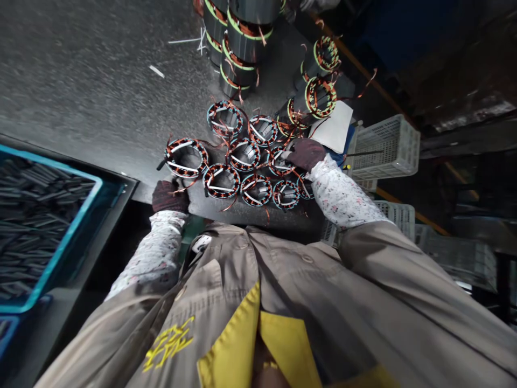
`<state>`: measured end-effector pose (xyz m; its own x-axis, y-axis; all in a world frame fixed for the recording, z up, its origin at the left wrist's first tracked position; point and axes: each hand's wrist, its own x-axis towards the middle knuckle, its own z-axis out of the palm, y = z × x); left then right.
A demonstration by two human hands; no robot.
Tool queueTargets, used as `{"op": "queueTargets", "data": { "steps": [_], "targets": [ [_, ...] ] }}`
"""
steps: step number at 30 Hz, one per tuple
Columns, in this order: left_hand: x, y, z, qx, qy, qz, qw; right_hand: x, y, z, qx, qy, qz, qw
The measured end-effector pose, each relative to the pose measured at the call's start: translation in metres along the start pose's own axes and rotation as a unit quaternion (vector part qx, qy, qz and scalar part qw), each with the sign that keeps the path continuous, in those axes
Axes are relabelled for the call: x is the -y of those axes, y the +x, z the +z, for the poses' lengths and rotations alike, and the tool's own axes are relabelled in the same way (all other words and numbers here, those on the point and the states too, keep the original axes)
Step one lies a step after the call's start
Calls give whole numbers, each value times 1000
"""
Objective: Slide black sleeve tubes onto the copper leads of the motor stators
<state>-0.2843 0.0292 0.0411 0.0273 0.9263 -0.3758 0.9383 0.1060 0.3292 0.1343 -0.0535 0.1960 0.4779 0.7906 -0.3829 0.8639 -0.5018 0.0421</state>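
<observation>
Several motor stators with copper windings, blue rims and white strips stand grouped on the dark worktop. My left hand [170, 197], in a dark maroon glove, is closed beside the near side of the leftmost stator [205, 159]; a copper lead crosses by its fingers, and what they hold is hidden. At the right of the group, my right hand [307, 154], gloved alike, reaches over a stator [276, 168] with its fingers drawn together at the rim. Whatever is between those fingers is too small to make out. Another stator [222, 181] stands between the hands, nearer my body.
Taller stacks of stators with green rims [242, 59] stand at the back, others [320, 98] at the right. A white sheet [333, 126] lies near a plastic basket [388, 145]. At left is a blue-rimmed bin [86, 210] of dark strips. White strips [156, 71] lie loose on the worktop.
</observation>
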Motion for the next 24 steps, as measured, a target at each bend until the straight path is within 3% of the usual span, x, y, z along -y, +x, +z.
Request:
{"op": "queueTargets", "data": {
  "steps": [4,6,10,15,20,24],
  "targets": [
    [-3,-2,-4,10,10,2,1000,-30,-8,-20,-125,50,99,986],
    [-4,-3,-7,15,14,3,1000,-46,-11,-25,-155,40,135,978],
    [-6,-4,-10,16,47,3,999,-65,-8,-20,-96,-9,157,983],
    [-6,-4,-9,24,46,-19,998,-67,5,-5,20,-72,124,989],
    [-5,-4,-7,21,52,-19,998,-64,14,1,50,-84,108,989],
    [-8,-5,-9,29,57,-28,998,-66,14,4,40,-79,120,989]
  ]
}}
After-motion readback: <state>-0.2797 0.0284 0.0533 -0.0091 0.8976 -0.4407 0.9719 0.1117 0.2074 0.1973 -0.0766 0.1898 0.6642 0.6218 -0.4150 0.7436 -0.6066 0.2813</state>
